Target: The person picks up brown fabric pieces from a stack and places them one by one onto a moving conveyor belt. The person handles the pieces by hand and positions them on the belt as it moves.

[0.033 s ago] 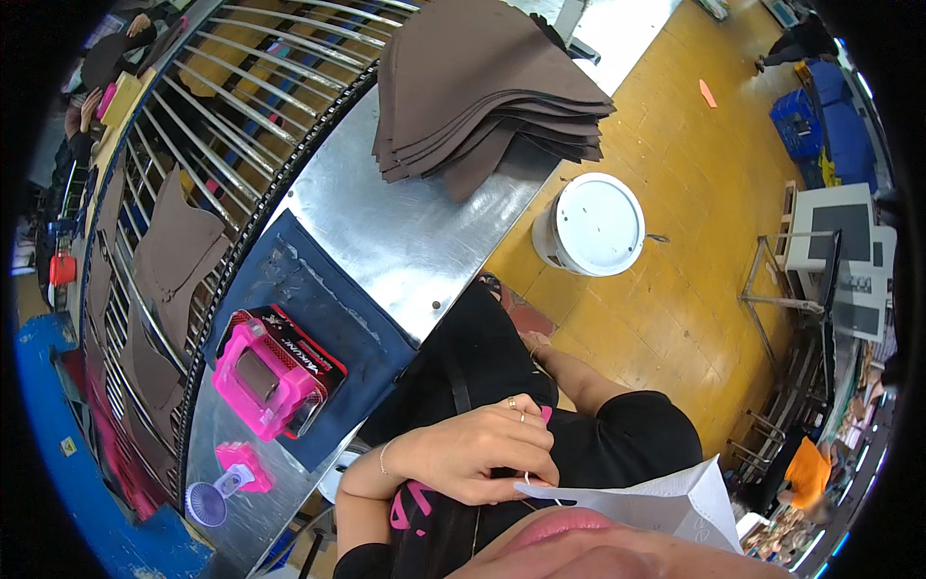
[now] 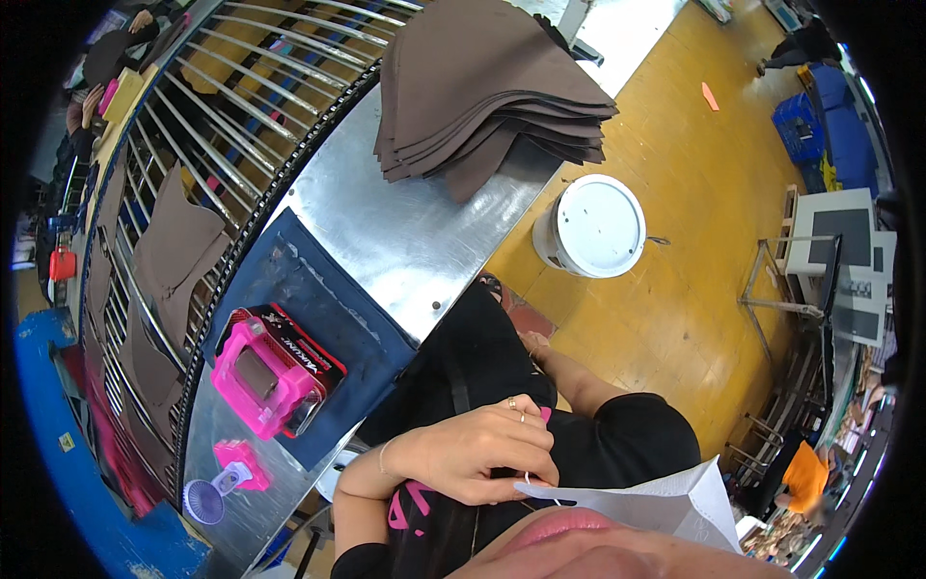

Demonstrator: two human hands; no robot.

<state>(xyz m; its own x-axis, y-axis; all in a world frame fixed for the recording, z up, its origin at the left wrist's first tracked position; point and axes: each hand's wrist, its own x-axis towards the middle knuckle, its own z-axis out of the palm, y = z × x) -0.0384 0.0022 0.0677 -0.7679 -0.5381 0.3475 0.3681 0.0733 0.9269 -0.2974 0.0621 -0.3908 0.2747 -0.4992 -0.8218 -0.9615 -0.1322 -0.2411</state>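
With fingers pinched, my left hand (image 2: 473, 452) holds the edge of a white face mask (image 2: 656, 500) by its thin loop. Rings and a thin bracelet show on this hand. My right forearm reaches across my dark clothing toward my knee. The right hand (image 2: 533, 344) is small and partly covered there, so its fingers cannot be made out. On the metal table to the left, a pink plastic device (image 2: 260, 376) sits against a black and red box (image 2: 307, 355), on a dark blue pad (image 2: 338, 289). Beside the pad stands a small purple fan (image 2: 204, 500) with a pink base.
A stack of brown cut pieces (image 2: 482, 92) overhangs the metal table (image 2: 395, 222). More brown pieces (image 2: 178, 236) lie on the metal-bar rack (image 2: 231, 72). A white lidded bucket (image 2: 600, 227) stands on the yellow floor. Other people are at the far left and right.
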